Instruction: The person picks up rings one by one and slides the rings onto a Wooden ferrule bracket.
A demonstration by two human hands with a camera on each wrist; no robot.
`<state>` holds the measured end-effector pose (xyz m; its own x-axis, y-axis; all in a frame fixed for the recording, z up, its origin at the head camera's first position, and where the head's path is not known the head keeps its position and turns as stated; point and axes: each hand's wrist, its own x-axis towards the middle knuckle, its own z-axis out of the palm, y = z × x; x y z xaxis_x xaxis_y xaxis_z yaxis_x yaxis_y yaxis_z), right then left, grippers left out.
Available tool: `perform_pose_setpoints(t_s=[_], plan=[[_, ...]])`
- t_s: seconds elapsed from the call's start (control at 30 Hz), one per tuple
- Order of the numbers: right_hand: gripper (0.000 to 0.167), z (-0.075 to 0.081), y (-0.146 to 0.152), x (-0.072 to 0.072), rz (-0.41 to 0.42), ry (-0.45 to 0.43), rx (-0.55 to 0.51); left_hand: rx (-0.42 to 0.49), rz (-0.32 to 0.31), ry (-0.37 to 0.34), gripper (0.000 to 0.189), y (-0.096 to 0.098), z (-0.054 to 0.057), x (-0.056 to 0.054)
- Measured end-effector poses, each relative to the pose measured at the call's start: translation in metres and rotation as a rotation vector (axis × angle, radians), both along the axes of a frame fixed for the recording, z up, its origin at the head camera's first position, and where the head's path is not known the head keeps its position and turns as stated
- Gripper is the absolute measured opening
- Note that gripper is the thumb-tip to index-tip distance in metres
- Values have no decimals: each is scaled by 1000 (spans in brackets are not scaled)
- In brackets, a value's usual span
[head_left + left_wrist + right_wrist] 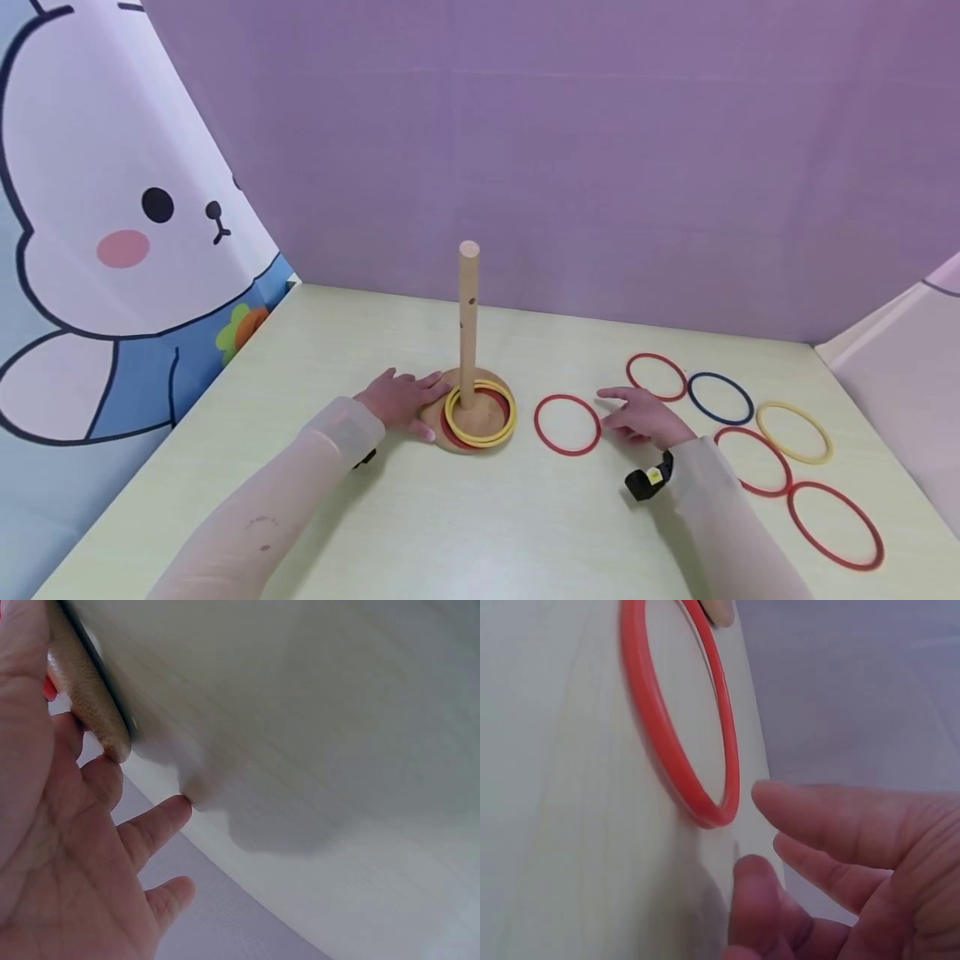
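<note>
A wooden post (468,333) stands upright on a round wooden base (480,422). Yellow rings (483,441) and some red ring (447,430) lie around the post's foot. My left hand (399,400) touches the base's left side with spread fingers; in the left wrist view, fingertips meet the edge of the base (90,694). Right of the base, a single red ring (573,453) lies flat. Beside its right edge is my right hand (643,417), index finger extended. The right wrist view has that red ring (660,739) just beyond the thumb and fingers, which hold nothing.
Several more rings lie on the right of the table (525,533): a red ring (628,367) at the back, a blue ring (720,374), a yellow ring (827,442) and two more red ones nearer. A purple cloth (600,167) hangs behind the table's back edge.
</note>
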<state>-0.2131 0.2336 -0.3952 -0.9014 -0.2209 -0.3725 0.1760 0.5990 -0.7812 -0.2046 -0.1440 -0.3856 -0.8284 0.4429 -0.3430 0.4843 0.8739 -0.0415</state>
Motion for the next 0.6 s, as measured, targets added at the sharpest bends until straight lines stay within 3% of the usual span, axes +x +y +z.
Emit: perform_pose_setpoints(t_s=[0.23, 0.43, 0.6], plan=[[66, -3, -5, -2, 26, -4, 37, -3, 2, 0, 88, -1, -2, -1], [55, -7, -12, -7, 32, 21, 109, 7, 7, -6, 87, -1, 0, 0], [49, -9, -18, -8, 15, 29, 101, 13, 18, -19, 87, 0, 2, 1]])
